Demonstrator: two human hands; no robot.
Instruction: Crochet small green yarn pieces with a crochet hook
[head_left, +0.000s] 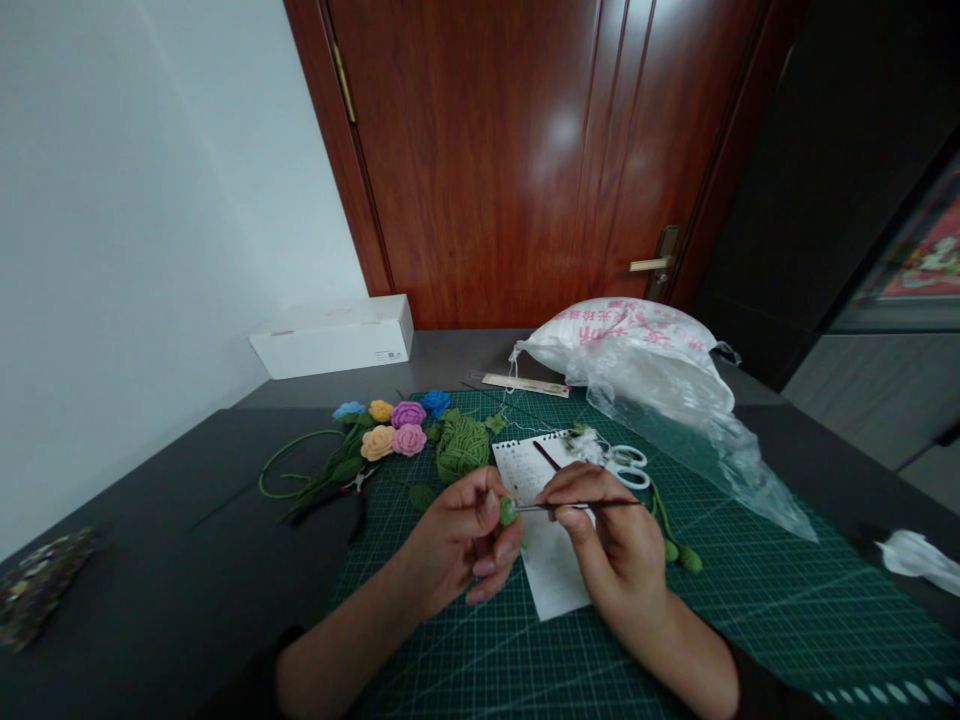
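Note:
My left hand pinches a small green crochet piece between thumb and fingers above the green cutting mat. My right hand grips a thin crochet hook that points left into that piece. Both hands hover over a small spiral notepad with handwriting. A ball of green yarn lies just beyond my left hand.
Crocheted flowers with green stems and pliers lie at the left. White-handled scissors, small green buds, a ruler and a white plastic bag lie to the right. A white box sits by the door.

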